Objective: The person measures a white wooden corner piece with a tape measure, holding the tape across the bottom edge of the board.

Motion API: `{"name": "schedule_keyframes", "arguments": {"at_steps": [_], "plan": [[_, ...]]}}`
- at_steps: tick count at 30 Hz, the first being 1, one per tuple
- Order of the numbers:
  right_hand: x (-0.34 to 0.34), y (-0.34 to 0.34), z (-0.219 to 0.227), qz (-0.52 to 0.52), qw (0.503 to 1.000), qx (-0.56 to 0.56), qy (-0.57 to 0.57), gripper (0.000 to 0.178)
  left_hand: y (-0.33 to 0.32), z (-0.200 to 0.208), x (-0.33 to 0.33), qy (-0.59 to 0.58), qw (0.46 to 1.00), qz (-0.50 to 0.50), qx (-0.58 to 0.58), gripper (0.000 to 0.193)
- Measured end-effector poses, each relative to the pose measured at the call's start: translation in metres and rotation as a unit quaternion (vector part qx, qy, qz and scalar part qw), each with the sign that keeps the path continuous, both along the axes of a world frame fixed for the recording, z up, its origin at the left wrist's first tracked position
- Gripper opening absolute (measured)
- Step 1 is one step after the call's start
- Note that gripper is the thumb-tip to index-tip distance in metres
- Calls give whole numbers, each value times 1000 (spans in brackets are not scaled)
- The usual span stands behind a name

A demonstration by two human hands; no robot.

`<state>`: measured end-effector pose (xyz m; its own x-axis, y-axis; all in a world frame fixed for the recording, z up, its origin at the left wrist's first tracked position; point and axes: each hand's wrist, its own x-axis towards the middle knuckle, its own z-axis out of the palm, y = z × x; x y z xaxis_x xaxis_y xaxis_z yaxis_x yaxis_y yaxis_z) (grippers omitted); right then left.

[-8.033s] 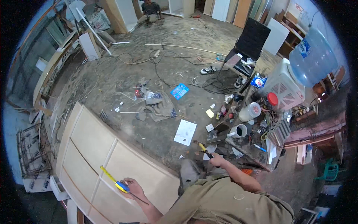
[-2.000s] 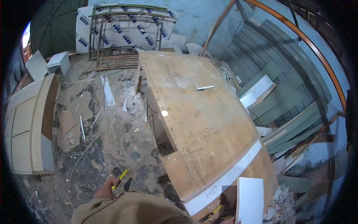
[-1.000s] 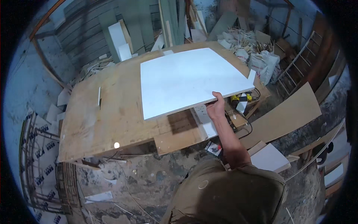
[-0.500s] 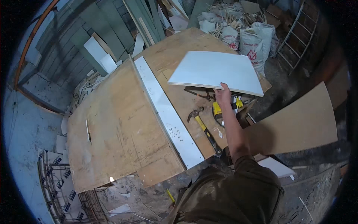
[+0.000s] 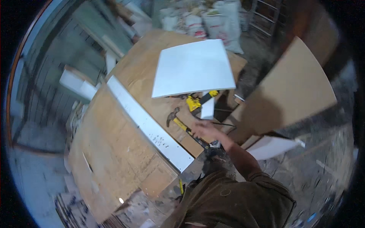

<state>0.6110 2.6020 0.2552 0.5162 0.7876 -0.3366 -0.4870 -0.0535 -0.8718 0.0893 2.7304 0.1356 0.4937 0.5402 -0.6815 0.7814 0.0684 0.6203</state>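
Note:
My right hand point(image 5: 204, 130) is over the handle of a claw hammer point(image 5: 178, 122) with a yellow and black grip. Its fingers are smeared by motion, so I cannot tell whether they close on the handle. Beyond it a white panel point(image 5: 194, 70) rests at the far right of the wooden worktable point(image 5: 110, 133). A yellow and black power tool point(image 5: 197, 102) lies partly under the panel's near edge. My left hand does not show; a thin yellow thing point(image 5: 181, 186) sticks up beside my body at the lower edge.
A long white strip point(image 5: 140, 117) with small dark bits on it crosses the table. To the right leans a large brown board point(image 5: 285, 91), with a white board point(image 5: 270, 147) below it. Full sacks point(image 5: 224, 26) and a ladder point(image 5: 266, 13) stand behind.
My right hand has let go of the white panel and come back toward me to the hammer. The panel now rests on the table side. The whole view has swung.

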Motion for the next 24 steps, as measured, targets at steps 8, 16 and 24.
{"name": "schedule_keyframes", "arguments": {"at_steps": [8,16,24], "plan": [[-220,-166,-68,271,881,-288,-261,58,26,-36,57,-61,858,-510,26,28],[-402,-294,-79,-200,942,-190,-189,53,-168,32,127,-99,736,-670,-28,28],[-450,-532,-42,-372,899,-215,-88,46,-416,30,140,-81,684,-717,-107,42]]}}
